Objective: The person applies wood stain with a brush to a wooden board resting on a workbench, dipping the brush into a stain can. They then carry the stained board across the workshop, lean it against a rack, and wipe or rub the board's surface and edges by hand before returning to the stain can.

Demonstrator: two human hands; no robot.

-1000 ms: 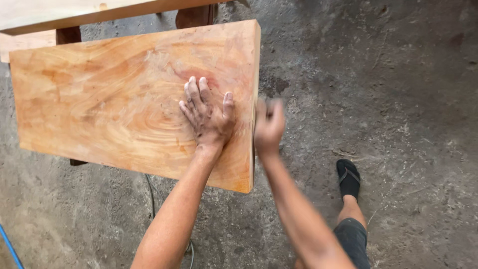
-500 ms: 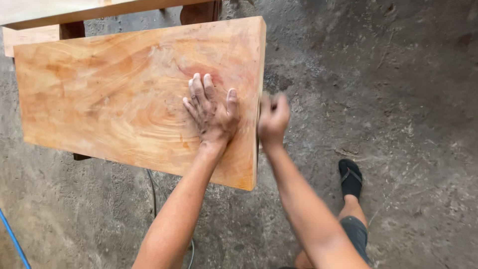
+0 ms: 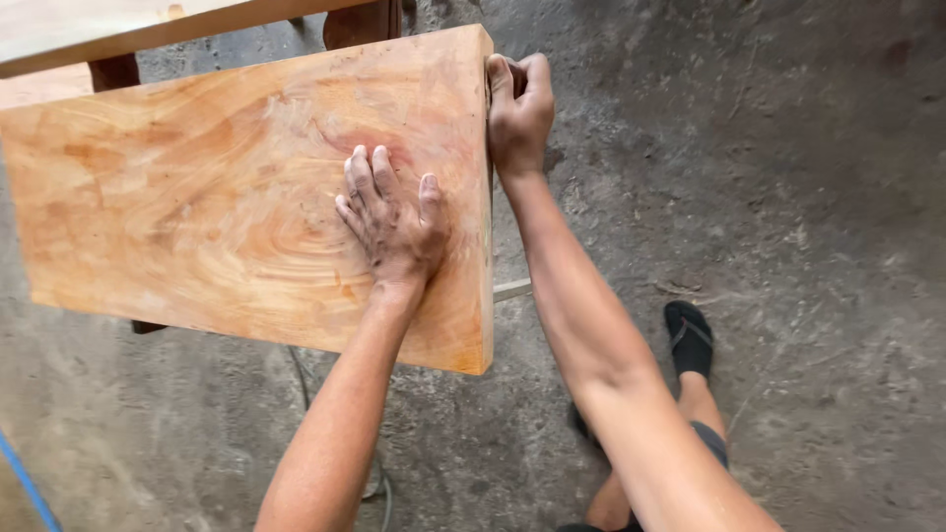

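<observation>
Two hands: both on one thick wooden slab (image 3: 227,187).
Slab position: lies flat, raised off the concrete floor (image 3: 788,197) on dark supports, partly hidden beneath it; it fills the left and middle of the view.
Left hand (image 3: 394,222): open, palm down, fingers spread, pressed flat on the slab's top face near its right end.
Right hand (image 3: 517,108): closed around something small, held against the slab's right end face near the far corner; what it grips cannot be made out.
Surface state: top face looks smooth and pale orange, with clear swirling grain and a reddish patch beside the left fingers.
Progress, as judged: top face appears already dressed; work is now at the right end face, and how much of that edge is done cannot be told.
Edges: right end is square and sharp-cornered; near long edge overhangs its support.
Open room: bare floor to the right of the slab and on the near side.
Obstructions: a foot in a black sandal (image 3: 688,340) on the near right; a second plank (image 3: 118,30) close along the far left; a thin cable (image 3: 301,379) on the floor under the near edge.
</observation>
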